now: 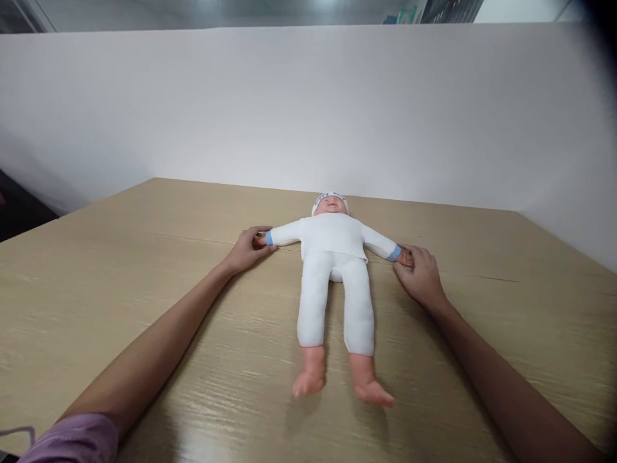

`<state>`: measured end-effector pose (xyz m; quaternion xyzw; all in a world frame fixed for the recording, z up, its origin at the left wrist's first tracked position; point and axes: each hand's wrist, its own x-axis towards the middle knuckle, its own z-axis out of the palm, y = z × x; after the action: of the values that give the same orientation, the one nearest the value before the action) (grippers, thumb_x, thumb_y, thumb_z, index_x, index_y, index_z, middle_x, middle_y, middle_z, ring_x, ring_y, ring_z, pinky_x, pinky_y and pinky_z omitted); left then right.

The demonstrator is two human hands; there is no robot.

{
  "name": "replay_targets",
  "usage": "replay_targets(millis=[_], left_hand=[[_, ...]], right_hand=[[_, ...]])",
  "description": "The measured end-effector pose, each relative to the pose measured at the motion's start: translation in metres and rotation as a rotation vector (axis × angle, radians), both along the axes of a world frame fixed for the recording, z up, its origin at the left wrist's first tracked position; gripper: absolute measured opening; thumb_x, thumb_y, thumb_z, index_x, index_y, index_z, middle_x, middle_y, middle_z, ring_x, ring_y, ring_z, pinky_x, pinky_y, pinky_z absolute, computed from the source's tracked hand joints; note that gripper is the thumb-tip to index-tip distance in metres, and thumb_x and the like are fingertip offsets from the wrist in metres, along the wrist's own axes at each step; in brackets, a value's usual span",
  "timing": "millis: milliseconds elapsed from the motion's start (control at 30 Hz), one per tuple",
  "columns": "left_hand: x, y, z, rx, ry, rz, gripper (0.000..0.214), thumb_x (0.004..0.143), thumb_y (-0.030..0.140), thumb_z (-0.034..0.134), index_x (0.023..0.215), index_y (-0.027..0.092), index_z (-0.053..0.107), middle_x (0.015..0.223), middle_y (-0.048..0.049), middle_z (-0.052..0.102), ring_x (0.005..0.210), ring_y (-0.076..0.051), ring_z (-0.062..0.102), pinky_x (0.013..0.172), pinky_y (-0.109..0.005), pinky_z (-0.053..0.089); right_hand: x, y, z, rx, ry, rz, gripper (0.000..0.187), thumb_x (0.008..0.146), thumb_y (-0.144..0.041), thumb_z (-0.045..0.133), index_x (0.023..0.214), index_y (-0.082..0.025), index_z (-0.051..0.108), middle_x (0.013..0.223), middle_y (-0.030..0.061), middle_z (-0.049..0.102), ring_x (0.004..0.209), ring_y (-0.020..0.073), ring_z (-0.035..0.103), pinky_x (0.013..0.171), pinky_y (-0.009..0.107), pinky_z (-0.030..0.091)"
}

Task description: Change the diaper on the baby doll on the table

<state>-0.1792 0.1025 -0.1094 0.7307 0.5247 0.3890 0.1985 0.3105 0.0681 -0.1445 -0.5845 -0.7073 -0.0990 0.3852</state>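
A baby doll lies on its back on the wooden table, head away from me and bare feet towards me. It wears a white top and trousers, blue cuffs and a white cap with blue lettering. Its arms are stretched out to both sides. My left hand is closed round the doll's hand at the left, fingers and thumb on either side of it. At the right, my right hand grips the doll's other hand just past the blue cuff. Both my forearms rest low over the table.
The wooden table spreads out on all sides of the doll. A pale wall or partition stands behind its far edge. Part of a dark object shows at the far left, beside the table.
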Motion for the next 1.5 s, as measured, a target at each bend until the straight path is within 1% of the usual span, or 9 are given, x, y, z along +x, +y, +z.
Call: replay_targets(millis=[200,767,967,1100,1267,1300,1367,1433,1500], left_hand=[[0.003,0.001,0.000,-0.005,-0.018,-0.004,0.066,0.080,0.056,0.076,0.132,0.017,0.067,0.122,-0.0137,0.070,0.109,-0.029,0.063,0.097,-0.045,0.053],[0.005,0.006,-0.003,0.101,0.130,0.039,0.050,0.085,0.042,0.072,0.128,0.018,0.066,0.125,-0.0117,0.070,0.109,-0.027,0.063,0.099,-0.043,0.051],[0.014,-0.024,0.007,0.210,0.203,0.119,0.042,0.087,0.038,0.072,0.123,0.019,0.064,0.129,-0.0139,0.067,0.120,-0.032,0.057,0.111,-0.050,0.041],[0.042,-0.079,0.031,0.252,0.142,0.227,0.032,0.099,0.036,0.057,0.126,0.019,0.059,0.129,-0.0158,0.065,0.123,-0.032,0.054,0.109,-0.051,0.042],[0.091,-0.212,0.053,0.288,-0.115,0.156,0.037,0.104,0.046,0.048,0.132,0.024,0.057,0.125,-0.0126,0.066,0.115,-0.029,0.058,0.105,-0.051,0.045],[0.100,-0.246,0.048,0.258,-0.176,0.136,0.037,0.104,0.048,0.045,0.130,0.026,0.060,0.119,-0.0123,0.067,0.110,-0.030,0.060,0.103,-0.052,0.045],[0.117,-0.315,0.027,0.145,-0.181,-0.205,0.039,0.101,0.057,0.044,0.115,0.032,0.069,0.100,-0.0113,0.070,0.094,-0.031,0.062,0.092,-0.054,0.047],[0.131,-0.374,-0.003,0.085,-0.142,-0.408,0.038,0.084,0.072,0.059,0.084,0.036,0.073,0.074,-0.0067,0.067,0.068,-0.026,0.059,0.072,-0.048,0.049],[0.143,-0.417,-0.037,-0.076,-0.086,-0.498,0.036,0.089,0.065,0.058,0.083,0.034,0.074,0.075,-0.0094,0.068,0.072,-0.028,0.060,0.074,-0.048,0.048]], right_hand=[[-0.006,-0.002,0.006,-0.045,0.050,0.026,0.037,0.096,-0.044,0.051,0.118,-0.018,0.067,0.112,0.0163,0.073,0.105,0.0335,0.064,0.094,0.049,0.048],[-0.002,-0.002,0.003,-0.049,-0.002,0.046,0.042,0.090,-0.046,0.062,0.121,-0.018,0.065,0.112,0.0166,0.072,0.104,0.0345,0.063,0.093,0.048,0.048],[-0.015,-0.024,0.006,-0.026,0.045,0.016,0.056,0.084,-0.040,0.062,0.133,-0.012,0.059,0.129,0.0221,0.068,0.119,0.0378,0.060,0.105,0.055,0.045],[-0.056,-0.083,0.033,-0.029,0.121,0.040,0.061,0.086,-0.041,0.062,0.140,-0.015,0.054,0.138,0.0212,0.063,0.129,0.0382,0.055,0.111,0.059,0.042],[-0.102,-0.236,0.062,0.029,0.307,0.105,0.040,0.096,-0.037,0.056,0.135,-0.030,0.059,0.132,0.0135,0.069,0.124,0.0346,0.063,0.106,0.060,0.049],[-0.103,-0.272,0.057,0.078,0.317,0.121,0.034,0.094,-0.033,0.058,0.128,-0.033,0.064,0.123,0.0116,0.073,0.116,0.0345,0.067,0.101,0.060,0.053],[-0.096,-0.339,0.033,0.162,0.245,0.299,0.029,0.085,-0.024,0.068,0.108,-0.042,0.071,0.094,0.0026,0.080,0.087,0.0316,0.075,0.083,0.055,0.061],[-0.085,-0.392,-0.002,0.033,0.162,0.429,0.035,0.075,-0.021,0.076,0.098,-0.047,0.074,0.083,-0.0036,0.080,0.070,0.0280,0.076,0.071,0.050,0.064],[-0.075,-0.427,-0.037,-0.188,0.268,0.293,0.028,0.074,-0.028,0.077,0.096,-0.045,0.076,0.086,-0.0005,0.081,0.077,0.0322,0.077,0.075,0.055,0.064]])
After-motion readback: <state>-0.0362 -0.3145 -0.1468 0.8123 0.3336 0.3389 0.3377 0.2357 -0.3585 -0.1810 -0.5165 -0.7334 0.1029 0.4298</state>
